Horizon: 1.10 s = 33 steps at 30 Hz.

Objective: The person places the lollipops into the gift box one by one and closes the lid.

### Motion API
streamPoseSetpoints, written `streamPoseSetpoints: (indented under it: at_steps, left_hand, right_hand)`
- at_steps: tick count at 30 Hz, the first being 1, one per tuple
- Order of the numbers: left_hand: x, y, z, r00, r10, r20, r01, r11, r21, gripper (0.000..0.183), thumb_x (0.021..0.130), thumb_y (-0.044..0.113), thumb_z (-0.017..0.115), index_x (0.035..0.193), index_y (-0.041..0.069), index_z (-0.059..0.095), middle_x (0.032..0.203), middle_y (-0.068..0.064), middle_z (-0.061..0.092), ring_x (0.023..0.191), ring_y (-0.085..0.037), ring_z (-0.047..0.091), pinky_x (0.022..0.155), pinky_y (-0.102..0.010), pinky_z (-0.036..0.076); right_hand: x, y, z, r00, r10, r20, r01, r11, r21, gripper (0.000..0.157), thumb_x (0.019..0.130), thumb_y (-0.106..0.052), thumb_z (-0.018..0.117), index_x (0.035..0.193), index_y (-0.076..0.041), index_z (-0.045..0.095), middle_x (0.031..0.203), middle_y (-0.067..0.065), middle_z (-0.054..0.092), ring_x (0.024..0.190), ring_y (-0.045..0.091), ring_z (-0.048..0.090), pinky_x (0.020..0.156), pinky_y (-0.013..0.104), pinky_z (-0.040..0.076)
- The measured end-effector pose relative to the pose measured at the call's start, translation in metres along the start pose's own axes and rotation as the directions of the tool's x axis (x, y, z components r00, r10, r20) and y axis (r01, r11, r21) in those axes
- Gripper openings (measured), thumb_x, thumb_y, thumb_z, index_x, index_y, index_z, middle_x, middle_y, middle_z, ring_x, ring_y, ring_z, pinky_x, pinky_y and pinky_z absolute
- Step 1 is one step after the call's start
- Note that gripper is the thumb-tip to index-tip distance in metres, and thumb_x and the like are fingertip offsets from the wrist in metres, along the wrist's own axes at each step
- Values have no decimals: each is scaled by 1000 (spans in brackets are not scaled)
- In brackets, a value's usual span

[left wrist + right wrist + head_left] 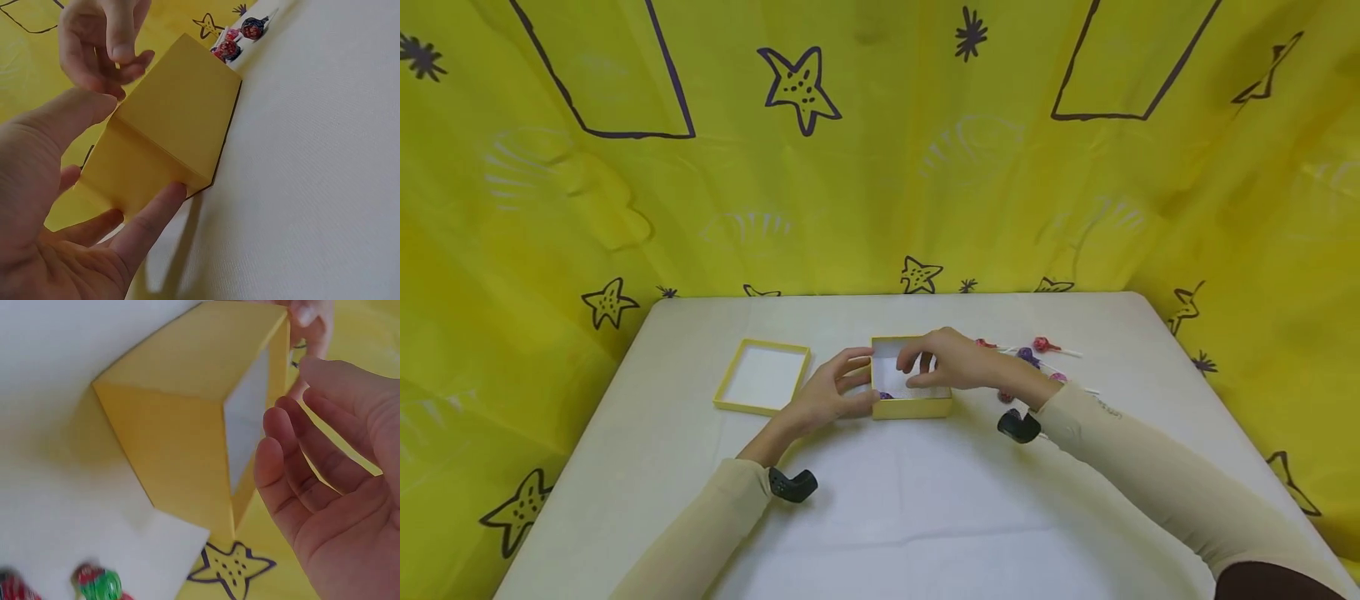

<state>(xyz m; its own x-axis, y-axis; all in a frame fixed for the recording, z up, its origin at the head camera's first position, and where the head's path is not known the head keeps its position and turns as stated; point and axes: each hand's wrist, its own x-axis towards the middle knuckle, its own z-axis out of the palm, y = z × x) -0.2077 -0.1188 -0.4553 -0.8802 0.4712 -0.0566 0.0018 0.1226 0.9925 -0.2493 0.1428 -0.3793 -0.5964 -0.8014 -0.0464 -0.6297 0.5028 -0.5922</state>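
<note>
In the head view, a small yellow box (912,389) is seen near the middle of the white table (925,517). The left hand (835,393) is laid against the left wall of the box, with fingers relaxed and thumb at the front corner. The right hand (946,360) is held just over the open top, fingers loosely bent, nothing gripped. Inside the box a purple piece (886,396) is glimpsed in the front left corner; what it is cannot be told. The box lid (763,377) lies open to the left of the box, and lollipops (1033,357) are scattered to its right.

In the left wrist view, the box (169,134) is touched by the fingertips (164,200) at its corner. It is judged light, thin cardboard, easily dented, best held by two opposite walls.

In the right wrist view, the white inside (247,419) is shown, and the right hand (331,475) is spread beside the opening without touching.
</note>
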Motion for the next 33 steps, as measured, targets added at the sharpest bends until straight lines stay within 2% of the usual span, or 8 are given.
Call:
streamPoseSetpoints:
  at_steps: [5, 10, 15, 21, 26, 29, 33]
  left_hand:
    - [0, 2, 2, 1000, -20, -9, 20, 1000, 6, 78, 90, 12, 81, 156, 15, 40, 160, -16, 39, 142, -35, 47, 107, -45, 49]
    - [-1, 2, 1, 1000, -5, 2, 5, 1000, 20, 78, 90, 10, 80, 156, 12, 39, 161, -18, 38, 142, -35, 46, 107, -43, 50]
    - [-1, 0, 0, 1000, 17, 5, -17, 1000, 24, 78, 90, 8, 79, 157, 11, 38, 161, -19, 36, 142, -37, 45, 106, -45, 50]
    - [2, -3, -1, 1000, 18, 12, -18, 1000, 23, 77, 90, 9, 80, 156, 11, 39, 161, -19, 37, 142, -37, 46, 108, -45, 49]
    - [2, -4, -1, 1000, 13, 6, -13, 1000, 23, 78, 90, 8, 80, 156, 11, 39, 161, -19, 37, 142, -36, 46, 108, -46, 49]
    - [2, -4, -2, 1000, 22, 2, -22, 1000, 20, 79, 89, 7, 81, 156, 10, 39, 160, -20, 38, 142, -36, 46, 107, -44, 49]
    - [1, -3, -1, 1000, 30, 4, -30, 1000, -2, 79, 88, 4, 81, 156, 9, 39, 160, -21, 37, 142, -37, 46, 104, -40, 52]
  right_hand:
    - [-24, 0, -20, 997, 62, -53, -63, 998, -12, 22, 93, -14, 77, 114, -9, 74, 108, 4, 74, 88, 12, 66, 75, 29, 58]
    - [-46, 4, -39, 990, 94, -105, -98, 995, -33, 19, 93, -13, 77, 112, -14, 74, 105, -1, 73, 85, 14, 67, 70, 30, 59]
    - [-64, 14, -50, 984, 119, -136, -130, 989, -73, 21, 93, -13, 78, 113, -15, 74, 106, -2, 73, 87, 13, 67, 77, 33, 58]
    - [-86, 29, -55, 973, 170, -154, -186, 978, -96, 23, 92, -13, 79, 114, -15, 74, 108, -2, 73, 90, 17, 68, 75, 31, 59]
    - [-100, 40, -56, 962, 212, -174, -232, 967, -104, 34, 90, -10, 80, 123, -10, 70, 110, 4, 72, 90, 19, 68, 77, 32, 59]
    - [-104, 45, -55, 953, 234, -191, -258, 959, -115, 39, 90, -10, 80, 127, -9, 68, 110, 8, 72, 91, 21, 66, 77, 32, 58]
    - [-105, 52, -47, 953, 228, -200, -256, 958, -126, 44, 90, -8, 80, 131, -9, 66, 111, 12, 71, 91, 25, 65, 75, 32, 58]
